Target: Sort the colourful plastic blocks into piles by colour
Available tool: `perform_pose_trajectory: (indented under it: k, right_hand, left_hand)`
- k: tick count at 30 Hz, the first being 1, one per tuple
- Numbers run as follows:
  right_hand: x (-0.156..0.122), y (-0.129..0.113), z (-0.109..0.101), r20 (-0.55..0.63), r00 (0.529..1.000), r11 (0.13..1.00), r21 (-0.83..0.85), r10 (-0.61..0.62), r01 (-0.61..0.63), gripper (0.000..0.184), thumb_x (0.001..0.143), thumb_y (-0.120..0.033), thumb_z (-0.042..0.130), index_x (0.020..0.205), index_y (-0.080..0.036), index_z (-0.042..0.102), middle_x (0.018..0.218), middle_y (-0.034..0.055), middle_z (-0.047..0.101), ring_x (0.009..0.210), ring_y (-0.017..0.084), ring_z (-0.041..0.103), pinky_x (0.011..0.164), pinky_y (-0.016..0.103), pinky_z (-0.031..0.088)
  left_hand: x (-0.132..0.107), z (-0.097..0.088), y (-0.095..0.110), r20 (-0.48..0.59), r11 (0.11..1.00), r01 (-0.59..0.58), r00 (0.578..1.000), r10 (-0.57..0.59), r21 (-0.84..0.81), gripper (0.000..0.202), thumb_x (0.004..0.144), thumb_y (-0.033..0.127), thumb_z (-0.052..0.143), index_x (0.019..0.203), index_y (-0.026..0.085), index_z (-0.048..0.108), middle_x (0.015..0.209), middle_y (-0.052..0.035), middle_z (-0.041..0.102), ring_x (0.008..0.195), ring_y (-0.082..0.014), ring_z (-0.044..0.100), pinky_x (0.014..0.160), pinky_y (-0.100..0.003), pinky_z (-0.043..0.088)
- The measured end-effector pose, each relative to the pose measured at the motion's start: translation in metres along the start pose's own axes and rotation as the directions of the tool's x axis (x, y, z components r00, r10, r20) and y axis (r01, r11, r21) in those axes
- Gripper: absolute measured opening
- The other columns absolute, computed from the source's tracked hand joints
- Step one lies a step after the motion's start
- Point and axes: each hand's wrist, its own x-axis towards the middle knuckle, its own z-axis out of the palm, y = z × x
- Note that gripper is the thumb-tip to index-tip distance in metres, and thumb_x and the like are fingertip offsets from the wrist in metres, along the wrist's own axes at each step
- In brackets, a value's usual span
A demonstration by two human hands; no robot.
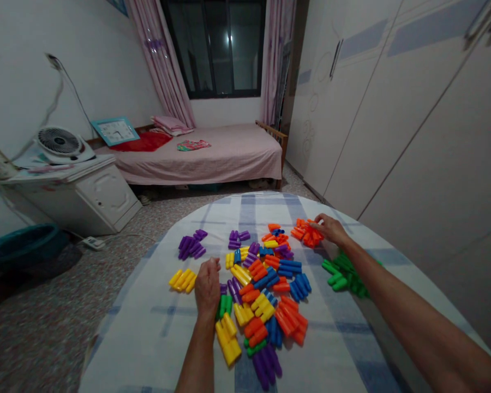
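A mixed pile of coloured plastic blocks [262, 284] lies in the middle of a round table with a blue-checked cloth [147, 333]. Sorted groups sit around it: purple blocks [191, 245], yellow blocks [183, 280], orange blocks [307, 233] and green blocks [346, 273]. My left hand [207, 286] rests curled at the left edge of the pile, next to the yellow group; whether it holds anything is hidden. My right hand [330, 228] reaches to the far right, fingers touching the orange group.
Beyond the table stand a bed with a pink cover [213, 153], a white cabinet with a fan on it [77, 185] at left and a wardrobe wall [393, 120] at right. A teal basin [20, 245] sits on the floor.
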Motion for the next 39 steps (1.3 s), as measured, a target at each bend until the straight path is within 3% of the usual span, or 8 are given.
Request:
perform_pose_trajectory:
  k: [13, 17, 20, 23, 26, 30, 35, 39]
  right_hand:
    - [-0.009, 0.002, 0.013, -0.108, 0.992, 0.996, -0.054, 0.06, -0.067, 0.046, 0.091, -0.04, 0.03, 0.109, -0.015, 0.064, 0.11, 0.0152, 0.06, 0.097, 0.023, 0.057, 0.077, 0.03, 0.04]
    - [-0.019, -0.029, 0.011, -0.18, 0.976, 0.989, -0.1, -0.124, 0.107, 0.04, 0.092, -0.038, 0.034, 0.113, -0.017, 0.061, 0.117, 0.0132, 0.057, 0.108, 0.024, 0.05, 0.09, 0.033, 0.036]
    - [-0.027, -0.065, 0.015, -0.076, 0.955, 0.955, -0.1, -0.288, 0.28, 0.04, 0.091, -0.043, 0.036, 0.111, -0.017, 0.06, 0.11, 0.0121, 0.062, 0.104, 0.023, 0.053, 0.089, 0.032, 0.036]
    - [-0.033, -0.094, 0.026, 0.062, 0.97, 0.969, -0.068, -0.234, 0.238, 0.047, 0.087, -0.052, 0.042, 0.113, -0.016, 0.059, 0.108, 0.0144, 0.064, 0.102, 0.025, 0.056, 0.086, 0.034, 0.038]
    - [-0.034, -0.107, 0.04, 0.105, 0.981, 0.984, -0.056, -0.162, 0.168, 0.05, 0.085, -0.053, 0.044, 0.111, -0.014, 0.059, 0.105, 0.0169, 0.066, 0.098, 0.027, 0.06, 0.08, 0.036, 0.041]
    - [-0.03, -0.107, 0.046, 0.092, 0.986, 0.99, 0.004, -0.141, 0.142, 0.045, 0.083, -0.047, 0.048, 0.112, -0.015, 0.058, 0.106, 0.0139, 0.066, 0.094, 0.024, 0.061, 0.075, 0.031, 0.042]
    - [-0.034, -0.094, 0.029, -0.011, 0.988, 0.984, 0.089, -0.153, 0.154, 0.043, 0.085, -0.037, 0.044, 0.121, -0.016, 0.054, 0.106, 0.0099, 0.066, 0.094, 0.019, 0.059, 0.076, 0.028, 0.042]
    - [-0.054, -0.082, 0.014, 0.08, 0.947, 0.883, 0.393, -0.31, 0.256, 0.043, 0.083, -0.036, 0.048, 0.119, -0.014, 0.055, 0.093, 0.0065, 0.066, 0.081, 0.016, 0.06, 0.071, 0.027, 0.044]
  left_hand:
    - [-0.002, -0.002, 0.003, -0.013, 1.0, -0.009, 1.0, 0.009, -0.003, 0.052, 0.086, 0.058, 0.032, 0.095, 0.016, 0.063, 0.092, -0.0098, 0.068, 0.088, -0.0218, 0.065, 0.076, -0.035, 0.051]
    - [-0.002, -0.001, 0.002, -0.009, 1.0, -0.008, 1.0, 0.008, -0.001, 0.052, 0.086, 0.057, 0.032, 0.095, 0.016, 0.063, 0.093, -0.01, 0.068, 0.089, -0.022, 0.065, 0.076, -0.035, 0.051]
    - [-0.001, 0.0, 0.002, -0.01, 1.0, -0.006, 1.0, 0.006, 0.007, 0.052, 0.087, 0.057, 0.031, 0.095, 0.016, 0.063, 0.094, -0.0102, 0.067, 0.089, -0.0216, 0.065, 0.077, -0.035, 0.051]
    - [-0.001, 0.0, 0.002, -0.012, 1.0, 0.005, 1.0, -0.005, 0.01, 0.053, 0.086, 0.057, 0.031, 0.094, 0.016, 0.063, 0.091, -0.0098, 0.068, 0.089, -0.0216, 0.065, 0.078, -0.035, 0.051]
    - [0.0, -0.001, 0.002, -0.007, 1.0, 0.01, 1.0, -0.01, 0.009, 0.053, 0.086, 0.057, 0.031, 0.094, 0.016, 0.063, 0.089, -0.0096, 0.068, 0.09, -0.022, 0.064, 0.078, -0.036, 0.051]
    - [-0.001, 0.0, 0.002, -0.008, 1.0, 0.003, 1.0, -0.003, 0.012, 0.053, 0.087, 0.057, 0.03, 0.096, 0.017, 0.063, 0.089, -0.0095, 0.068, 0.09, -0.022, 0.064, 0.078, -0.036, 0.051]
    - [-0.001, 0.0, 0.003, -0.007, 1.0, -0.005, 1.0, 0.006, 0.012, 0.051, 0.087, 0.056, 0.03, 0.094, 0.017, 0.063, 0.089, -0.0092, 0.068, 0.089, -0.0218, 0.064, 0.077, -0.035, 0.051]
    - [-0.002, 0.0, 0.005, -0.01, 1.0, 0.002, 1.0, -0.002, 0.013, 0.051, 0.088, 0.055, 0.03, 0.096, 0.017, 0.063, 0.092, -0.0096, 0.068, 0.091, -0.0218, 0.064, 0.078, -0.035, 0.051]
